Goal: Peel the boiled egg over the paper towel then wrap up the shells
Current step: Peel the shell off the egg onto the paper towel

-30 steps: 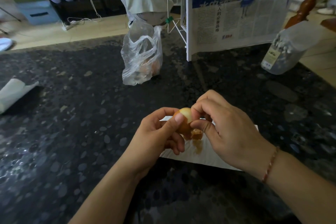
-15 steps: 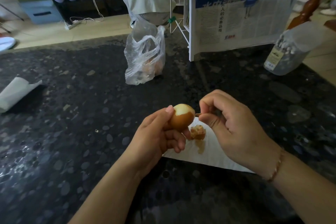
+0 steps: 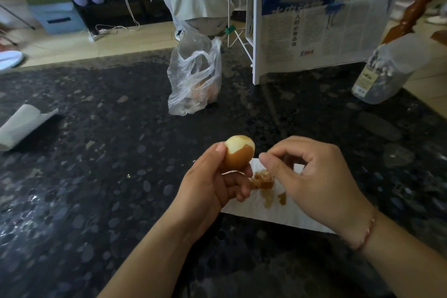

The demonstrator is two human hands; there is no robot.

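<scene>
Our left hand point(image 3: 212, 184) pinches the egg point(image 3: 238, 152) by its brown lower half, pale top bared. Our right hand point(image 3: 312, 176) has pulled off the egg since a second ago; thumb and forefinger are pressed together, whether on a chip we cannot tell. Shells point(image 3: 262, 180) lie on the paper towel point(image 3: 278, 213) below, on the dark surface point(image 3: 96, 176). Peeling looks barely begun. A plastic bag point(image 3: 193, 80) stands beyond.
</scene>
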